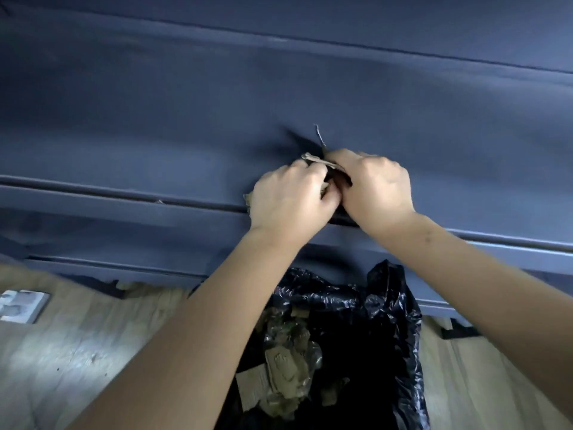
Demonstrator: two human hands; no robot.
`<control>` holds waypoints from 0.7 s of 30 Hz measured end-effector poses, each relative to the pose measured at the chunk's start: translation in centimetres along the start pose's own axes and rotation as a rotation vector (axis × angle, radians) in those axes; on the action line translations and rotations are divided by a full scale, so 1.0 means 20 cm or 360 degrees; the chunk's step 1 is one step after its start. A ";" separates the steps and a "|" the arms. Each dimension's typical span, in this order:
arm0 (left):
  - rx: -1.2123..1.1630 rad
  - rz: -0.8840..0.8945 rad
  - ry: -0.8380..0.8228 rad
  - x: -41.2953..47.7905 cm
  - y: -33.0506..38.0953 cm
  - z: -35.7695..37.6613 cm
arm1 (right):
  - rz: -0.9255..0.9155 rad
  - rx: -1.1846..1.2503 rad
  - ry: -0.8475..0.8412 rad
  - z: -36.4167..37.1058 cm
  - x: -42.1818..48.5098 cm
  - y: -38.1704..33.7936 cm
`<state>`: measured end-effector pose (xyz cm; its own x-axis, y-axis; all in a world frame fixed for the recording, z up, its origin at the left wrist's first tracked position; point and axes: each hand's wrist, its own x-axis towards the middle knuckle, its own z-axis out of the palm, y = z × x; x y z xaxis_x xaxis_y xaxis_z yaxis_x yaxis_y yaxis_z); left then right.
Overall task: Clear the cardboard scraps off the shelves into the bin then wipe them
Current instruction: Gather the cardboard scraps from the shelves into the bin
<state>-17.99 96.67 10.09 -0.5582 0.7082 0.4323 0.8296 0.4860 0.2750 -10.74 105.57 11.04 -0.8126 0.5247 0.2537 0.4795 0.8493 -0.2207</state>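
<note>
Both hands meet at the front edge of a dark blue-grey shelf (279, 97). My left hand (288, 197) is curled round a bunch of brown cardboard scraps (322, 161); one corner pokes out below it at the shelf lip. My right hand (375, 187) grips the same bunch from the right, fingers curled over it. A thin frayed strip (320, 136) sticks up behind the hands. Directly below, a bin lined with a black plastic bag (381, 305) holds several cardboard pieces (285, 373).
A lower shelf edge (124, 268) runs across under the upper one. Small cardboard bits (136, 287) lie at its foot on the wooden floor (77, 352). A white wall socket plate (21, 305) sits at the far left.
</note>
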 end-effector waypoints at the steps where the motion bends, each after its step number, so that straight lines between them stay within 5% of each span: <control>1: 0.0006 0.0005 0.0023 -0.03 0.01 0.00 | 0.0018 0.0049 0.0044 0.00 -0.04 -0.01; 9: -0.0210 0.0004 0.0148 -0.18 0.10 -0.01 | -0.0032 0.0199 0.0437 0.04 -0.20 0.00; 21: -0.0335 -0.0401 -0.0211 -0.12 0.15 -0.05 | 0.0340 0.0526 0.0302 0.04 -0.22 -0.02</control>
<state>-14.13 96.03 10.78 -0.7314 0.6464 0.2170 0.6429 0.5476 0.5356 -7.60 102.93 9.16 -0.6165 0.7142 0.3316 0.4732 0.6726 -0.5690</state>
